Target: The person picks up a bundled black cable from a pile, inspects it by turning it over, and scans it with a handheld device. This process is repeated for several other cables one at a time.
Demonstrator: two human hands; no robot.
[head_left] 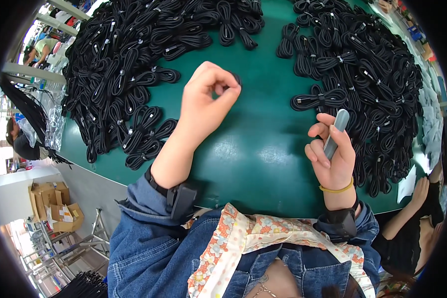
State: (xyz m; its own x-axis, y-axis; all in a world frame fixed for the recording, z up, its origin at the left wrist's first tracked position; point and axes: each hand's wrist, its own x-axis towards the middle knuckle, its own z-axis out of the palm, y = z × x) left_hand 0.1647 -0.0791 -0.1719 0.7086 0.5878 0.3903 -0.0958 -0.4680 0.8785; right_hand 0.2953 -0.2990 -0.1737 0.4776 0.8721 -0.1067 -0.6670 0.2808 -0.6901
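Observation:
My left hand (pixel 203 102) is raised over the middle of the table, thumb and index finger pinched together. A small dark thing (pixel 237 78) shows behind those fingertips; most of it is hidden and its kind does not show. Over the table's right side, my right hand (pixel 335 154) has its fingers curled around a flat grey stick (pixel 340 120) with a rounded end, which points up and away from me. Just beyond that hand lies a bundled black cable (pixel 319 99), at the edge of the right heap of cables (pixel 362 64).
A large heap of bundled black cables (pixel 119 64) covers the table's far left. Bare green tabletop (pixel 263 119) shows between the heaps. Another person's hand (pixel 420 193) is at the right edge, by a white sheet (pixel 407 185). Cardboard boxes (pixel 64 217) stand at the lower left.

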